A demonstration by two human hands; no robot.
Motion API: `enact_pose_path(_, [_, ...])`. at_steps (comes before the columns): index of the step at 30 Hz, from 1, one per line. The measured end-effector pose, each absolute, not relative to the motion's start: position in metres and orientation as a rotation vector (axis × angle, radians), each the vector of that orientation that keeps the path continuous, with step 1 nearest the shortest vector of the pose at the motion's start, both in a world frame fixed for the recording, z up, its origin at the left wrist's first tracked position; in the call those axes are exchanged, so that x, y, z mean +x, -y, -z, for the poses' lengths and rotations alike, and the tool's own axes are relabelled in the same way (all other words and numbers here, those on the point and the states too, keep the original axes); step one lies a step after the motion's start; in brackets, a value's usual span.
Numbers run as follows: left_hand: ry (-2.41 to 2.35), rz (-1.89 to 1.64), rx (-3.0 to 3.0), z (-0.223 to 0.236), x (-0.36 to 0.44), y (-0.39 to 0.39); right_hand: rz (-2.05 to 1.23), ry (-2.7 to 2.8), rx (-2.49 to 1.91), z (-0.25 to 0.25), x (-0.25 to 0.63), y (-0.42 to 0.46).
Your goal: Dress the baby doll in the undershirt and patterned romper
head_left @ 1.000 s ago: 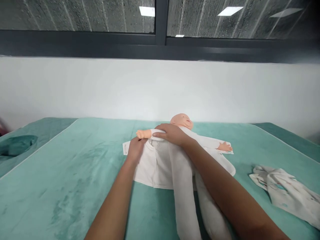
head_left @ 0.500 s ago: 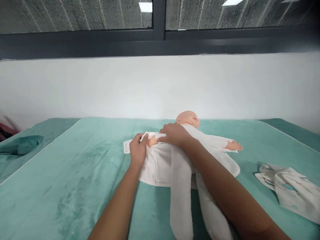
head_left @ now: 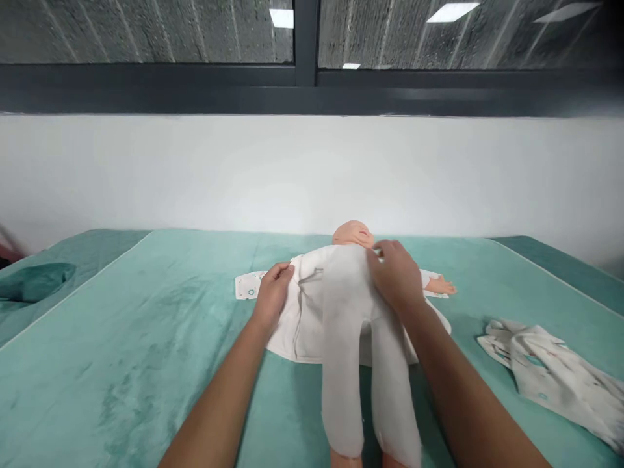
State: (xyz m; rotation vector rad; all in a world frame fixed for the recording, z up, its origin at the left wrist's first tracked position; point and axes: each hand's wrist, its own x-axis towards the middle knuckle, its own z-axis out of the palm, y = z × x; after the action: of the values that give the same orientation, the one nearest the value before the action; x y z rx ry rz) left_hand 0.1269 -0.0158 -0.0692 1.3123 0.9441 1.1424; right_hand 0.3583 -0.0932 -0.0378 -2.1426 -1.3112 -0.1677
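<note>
A baby doll [head_left: 351,233] in a white cloth body suit lies on its back on the teal mat [head_left: 146,338], head toward the wall. Under it is spread an open white garment [head_left: 292,325]. My left hand [head_left: 273,292] is closed on the garment's left side at the doll's shoulder, where the doll's arm is now hidden. My right hand [head_left: 396,273] rests on the doll's chest near the neck, its fingers curled on the cloth there. The doll's other hand [head_left: 441,285] sticks out to the right. Its long white legs [head_left: 361,390] run toward me.
A crumpled white patterned cloth [head_left: 550,377] lies on the mat at the right. A dark teal bundle [head_left: 34,281] sits at the far left edge. A white wall and a dark window frame stand behind the mat.
My right hand moved from the doll's left arm across to its chest near the neck. The doll's left arm is no longer visible. My left hand stays at the garment's left side.
</note>
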Motion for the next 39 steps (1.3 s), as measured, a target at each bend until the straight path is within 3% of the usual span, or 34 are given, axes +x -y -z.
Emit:
enact_pose_path(4, [-0.906, -1.155, 1.262, 0.071, 0.126, 0.017, -0.196, 1.105, -2.267, 0.064, 0.391, 0.122])
enact_pose_path(13, [-0.944, -1.053, 1.102, 0.054, 0.132, 0.046, -0.771, 0.670, -1.689, 0.063, 0.371, 0.121])
enact_pose_path(17, [-0.912, -0.951, 1.093, 0.040, 0.140, 0.045, -0.827, 0.682, -1.486, 0.068, 0.368, 0.121])
enact_pose_path(33, [-0.990, -1.124, 1.343, 0.002, 0.180, 0.018, -1.107, 0.704, -1.118, 0.061, 0.377, 0.132])
enact_pose_path(39, [-1.020, -0.962, 1.666, -0.019, 0.202, 0.027, -1.193, 0.730, -1.078, 0.068, 0.360, 0.125])
